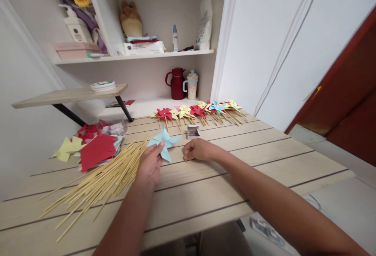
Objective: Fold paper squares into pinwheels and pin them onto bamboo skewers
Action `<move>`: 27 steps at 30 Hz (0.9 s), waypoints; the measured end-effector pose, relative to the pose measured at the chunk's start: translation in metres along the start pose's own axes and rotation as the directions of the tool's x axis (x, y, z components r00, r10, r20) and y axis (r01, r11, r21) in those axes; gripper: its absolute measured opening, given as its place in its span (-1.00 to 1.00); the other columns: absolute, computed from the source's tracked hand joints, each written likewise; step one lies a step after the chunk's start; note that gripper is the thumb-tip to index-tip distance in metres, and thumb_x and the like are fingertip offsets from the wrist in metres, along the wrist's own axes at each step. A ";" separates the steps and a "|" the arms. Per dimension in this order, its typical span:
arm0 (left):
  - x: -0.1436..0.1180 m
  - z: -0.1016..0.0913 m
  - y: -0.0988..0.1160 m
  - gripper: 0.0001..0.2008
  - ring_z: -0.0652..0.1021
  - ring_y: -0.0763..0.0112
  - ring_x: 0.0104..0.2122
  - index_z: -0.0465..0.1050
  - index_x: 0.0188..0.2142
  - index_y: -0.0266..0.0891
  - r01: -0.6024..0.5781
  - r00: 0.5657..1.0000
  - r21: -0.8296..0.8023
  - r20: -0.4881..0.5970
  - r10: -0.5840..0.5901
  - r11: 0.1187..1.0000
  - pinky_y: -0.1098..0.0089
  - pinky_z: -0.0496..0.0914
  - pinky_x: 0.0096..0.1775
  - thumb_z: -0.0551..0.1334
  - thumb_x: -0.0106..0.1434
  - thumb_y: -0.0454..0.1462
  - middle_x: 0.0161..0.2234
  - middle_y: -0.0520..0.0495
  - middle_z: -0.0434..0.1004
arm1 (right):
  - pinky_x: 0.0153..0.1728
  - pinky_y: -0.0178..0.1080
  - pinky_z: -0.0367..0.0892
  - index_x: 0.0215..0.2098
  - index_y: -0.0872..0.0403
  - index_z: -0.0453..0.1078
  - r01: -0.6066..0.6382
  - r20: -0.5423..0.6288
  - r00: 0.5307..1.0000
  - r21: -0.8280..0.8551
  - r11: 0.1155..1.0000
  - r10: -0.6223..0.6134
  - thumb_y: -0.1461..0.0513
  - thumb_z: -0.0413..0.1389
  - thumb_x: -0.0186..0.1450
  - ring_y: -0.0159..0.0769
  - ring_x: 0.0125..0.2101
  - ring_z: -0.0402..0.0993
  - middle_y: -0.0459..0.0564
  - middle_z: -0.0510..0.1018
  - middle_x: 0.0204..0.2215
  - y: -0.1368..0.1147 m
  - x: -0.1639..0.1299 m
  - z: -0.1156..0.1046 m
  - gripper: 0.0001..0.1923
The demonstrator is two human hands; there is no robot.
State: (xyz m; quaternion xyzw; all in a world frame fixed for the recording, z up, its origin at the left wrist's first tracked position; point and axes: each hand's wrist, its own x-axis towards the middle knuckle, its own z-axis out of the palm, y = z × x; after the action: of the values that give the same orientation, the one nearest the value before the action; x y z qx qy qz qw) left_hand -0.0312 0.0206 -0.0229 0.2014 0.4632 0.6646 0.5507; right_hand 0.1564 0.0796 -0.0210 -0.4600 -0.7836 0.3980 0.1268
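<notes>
My left hand (151, 164) pinches a light blue paper pinwheel (168, 140) between thumb and fingers, above the table. No stick shows on this pinwheel. To its right, my right hand (196, 150) is closed in a pinch close to the tabletop; a tiny thing shows at its fingertips, too small to name. Just behind that hand stands a small open box (193, 131), with little specks inside. A loose pile of thin wooden sticks (108, 181) lies left of and partly behind my left hand.
Pinwheels on sticks (197, 111) lie in a row along the table's back. At left are red paper sheets (98, 152), a yellow paper pinwheel (68, 148) and a clear container (113, 126) beside a small raised shelf (73, 94). A red jug (178, 84) and a cup (192, 86) stand behind.
</notes>
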 end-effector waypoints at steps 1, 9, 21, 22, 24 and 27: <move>0.000 0.000 0.000 -0.89 0.53 0.54 -0.50 0.55 -0.43 -0.39 0.001 1.000 0.000 0.001 -0.001 1.000 0.55 0.47 -0.40 0.30 0.20 -0.51 -0.46 -0.08 0.59 | -0.46 -0.32 0.07 -0.58 0.07 0.43 0.005 -0.012 1.000 0.002 1.000 -0.005 0.22 0.26 0.05 -0.40 -0.53 0.20 -0.18 0.36 -0.65 0.000 -0.002 0.000 -0.87; -0.003 0.003 0.002 -0.88 0.52 0.55 -0.51 0.54 -0.46 -0.38 0.007 1.000 -0.001 -0.005 -0.007 1.000 0.55 0.43 -0.43 0.32 0.18 -0.51 -0.48 -0.05 0.56 | -0.49 -0.36 0.20 -0.32 0.10 0.46 0.055 -0.035 0.998 0.185 0.981 -0.049 0.24 0.16 0.16 -0.43 -0.53 0.26 -0.12 0.42 -0.50 0.010 -0.012 0.002 -0.88; 0.000 -0.002 -0.002 -0.90 0.50 0.52 -0.50 0.53 -0.47 -0.37 -0.008 1.000 -0.008 0.001 0.008 1.000 0.50 0.41 -0.42 0.43 0.06 -0.43 -0.48 -0.04 0.55 | -0.51 -0.33 0.16 -0.43 0.11 0.42 -0.011 -0.112 0.993 0.125 0.992 0.025 0.15 0.14 0.23 -0.39 -0.57 0.28 -0.11 0.38 -0.60 0.007 -0.011 0.006 -0.81; 0.000 -0.002 -0.002 -0.90 0.50 0.52 -0.50 0.53 -0.48 -0.37 -0.008 1.000 -0.009 0.002 0.008 1.000 0.50 0.41 -0.42 0.43 0.05 -0.43 -0.49 -0.03 0.55 | -0.52 -0.33 0.14 -0.45 0.11 0.42 -0.012 -0.117 0.993 0.108 0.994 0.025 0.14 0.14 0.23 -0.39 -0.57 0.27 -0.11 0.38 -0.60 0.007 -0.010 0.006 -0.80; 0.000 -0.002 -0.003 -0.90 0.49 0.53 -0.52 0.53 -0.49 -0.37 -0.007 1.000 -0.009 0.006 0.007 1.000 0.50 0.40 -0.43 0.43 0.05 -0.42 -0.51 -0.03 0.54 | -0.53 -0.33 0.11 -0.47 0.12 0.43 -0.004 -0.113 0.994 0.084 0.996 0.013 0.15 0.14 0.22 -0.41 -0.57 0.23 -0.10 0.39 -0.60 0.006 -0.010 0.008 -0.80; 0.001 -0.003 -0.003 -0.88 0.48 0.54 -0.53 0.53 -0.49 -0.36 -0.011 1.000 -0.008 0.015 0.011 1.000 0.51 0.39 -0.43 0.45 0.02 -0.40 -0.52 -0.01 0.53 | -0.53 -0.33 0.09 -0.44 0.12 0.48 0.012 -0.097 0.995 0.070 0.997 -0.005 0.18 0.12 0.22 -0.42 -0.58 0.20 -0.10 0.42 -0.59 0.004 -0.011 0.009 -0.81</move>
State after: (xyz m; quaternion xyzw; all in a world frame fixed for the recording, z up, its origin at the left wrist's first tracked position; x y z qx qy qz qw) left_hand -0.0321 0.0199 -0.0272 0.2068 0.4553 0.6679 0.5512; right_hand 0.1597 0.0667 -0.0283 -0.4707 -0.7638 0.4020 0.1826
